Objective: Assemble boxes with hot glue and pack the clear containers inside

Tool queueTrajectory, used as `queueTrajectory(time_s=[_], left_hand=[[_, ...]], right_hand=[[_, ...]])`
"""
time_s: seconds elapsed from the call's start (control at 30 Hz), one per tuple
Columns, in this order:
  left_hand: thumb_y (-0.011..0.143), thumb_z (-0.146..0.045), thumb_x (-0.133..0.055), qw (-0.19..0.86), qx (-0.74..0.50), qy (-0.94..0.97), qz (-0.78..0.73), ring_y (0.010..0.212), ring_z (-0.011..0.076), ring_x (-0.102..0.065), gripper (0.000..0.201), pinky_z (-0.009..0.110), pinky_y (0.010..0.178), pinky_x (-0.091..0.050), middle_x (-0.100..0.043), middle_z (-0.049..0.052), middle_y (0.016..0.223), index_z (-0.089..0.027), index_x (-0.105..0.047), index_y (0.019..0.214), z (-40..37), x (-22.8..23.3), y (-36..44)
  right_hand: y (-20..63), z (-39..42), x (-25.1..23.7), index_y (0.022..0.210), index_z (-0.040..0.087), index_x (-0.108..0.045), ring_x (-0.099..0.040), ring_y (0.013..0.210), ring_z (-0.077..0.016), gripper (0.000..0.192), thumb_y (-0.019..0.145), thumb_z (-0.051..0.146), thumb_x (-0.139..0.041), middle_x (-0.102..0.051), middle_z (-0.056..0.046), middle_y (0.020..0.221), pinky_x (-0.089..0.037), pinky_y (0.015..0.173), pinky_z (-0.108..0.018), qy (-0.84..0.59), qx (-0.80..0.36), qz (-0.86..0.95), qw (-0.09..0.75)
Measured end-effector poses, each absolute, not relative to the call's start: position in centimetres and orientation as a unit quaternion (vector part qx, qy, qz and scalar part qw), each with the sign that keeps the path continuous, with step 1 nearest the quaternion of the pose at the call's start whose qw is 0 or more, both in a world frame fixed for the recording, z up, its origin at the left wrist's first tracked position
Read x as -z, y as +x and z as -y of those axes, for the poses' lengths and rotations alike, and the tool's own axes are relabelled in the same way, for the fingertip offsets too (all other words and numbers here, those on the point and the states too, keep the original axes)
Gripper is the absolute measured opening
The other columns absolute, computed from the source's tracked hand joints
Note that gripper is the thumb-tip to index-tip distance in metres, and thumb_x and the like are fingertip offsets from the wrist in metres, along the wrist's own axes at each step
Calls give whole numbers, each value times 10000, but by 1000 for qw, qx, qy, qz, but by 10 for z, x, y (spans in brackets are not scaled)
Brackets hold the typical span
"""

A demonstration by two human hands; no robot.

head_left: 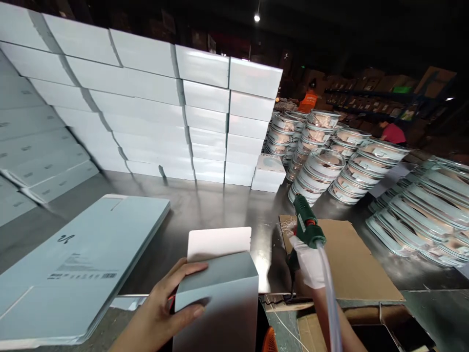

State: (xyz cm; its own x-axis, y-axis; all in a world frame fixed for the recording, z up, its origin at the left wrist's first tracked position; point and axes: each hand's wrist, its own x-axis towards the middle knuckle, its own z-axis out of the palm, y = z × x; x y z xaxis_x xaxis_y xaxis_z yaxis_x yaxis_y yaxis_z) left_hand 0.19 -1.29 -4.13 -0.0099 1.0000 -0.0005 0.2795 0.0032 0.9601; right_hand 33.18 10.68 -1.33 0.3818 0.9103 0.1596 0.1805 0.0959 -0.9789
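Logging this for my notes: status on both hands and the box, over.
Left hand grips folded box, flap up. Gloved right hand holds glue gun over cardboard sheet. Nothing between them.

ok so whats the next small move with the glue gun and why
Probably swing the glue gun in the gloved right hand left to the box's open flap: the left hand holds the box steady, and the flap stands unsealed.
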Motion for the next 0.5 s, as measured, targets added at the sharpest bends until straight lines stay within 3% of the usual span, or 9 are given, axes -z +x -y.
queueTrajectory(time_s=[0.07,0.13,0.23,0.37,0.5], left_hand=[[781,-606,-770,414,-440,560,-567,1295,340,-635,525,336,922,-605,-647,71,1428,-373,-733,1250,12,39,5],[798,-562,-768,398,-444,582,-553,1211,307,-679,476,321,908,-600,-682,63,1366,-372,-733,1234,10,38,5],[836,-490,-732,358,-434,605,-563,1102,280,-720,418,327,870,-603,-714,61,1271,-359,-720,1233,12,38,6],[822,-391,-718,280,-426,601,-616,1193,319,-684,411,394,937,-584,-709,77,1281,-337,-706,1230,21,32,17],[804,-299,-712,248,-413,618,-621,932,258,-746,423,370,816,-616,-681,74,1195,-328,-680,1226,28,23,31]], right_hand=[[336,-110,-2,860,201,-730,-716,912,-273,335,618,372,-887,-780,-51,923,-589,904,-467,-561,-376,472,567],[338,-107,-19,859,211,-757,-736,943,-321,348,574,381,-860,-801,-69,923,-595,919,-504,-525,-439,480,549],[342,-84,-38,908,214,-789,-760,959,-356,369,600,407,-850,-818,-95,962,-608,910,-518,-493,-516,475,515],[346,-42,-39,952,242,-813,-777,940,-355,362,674,468,-867,-825,-107,986,-638,838,-449,-471,-604,484,423],[335,-14,-24,907,264,-818,-784,651,-293,375,812,617,-733,-819,-89,792,-654,602,-396,-444,-641,501,374]])
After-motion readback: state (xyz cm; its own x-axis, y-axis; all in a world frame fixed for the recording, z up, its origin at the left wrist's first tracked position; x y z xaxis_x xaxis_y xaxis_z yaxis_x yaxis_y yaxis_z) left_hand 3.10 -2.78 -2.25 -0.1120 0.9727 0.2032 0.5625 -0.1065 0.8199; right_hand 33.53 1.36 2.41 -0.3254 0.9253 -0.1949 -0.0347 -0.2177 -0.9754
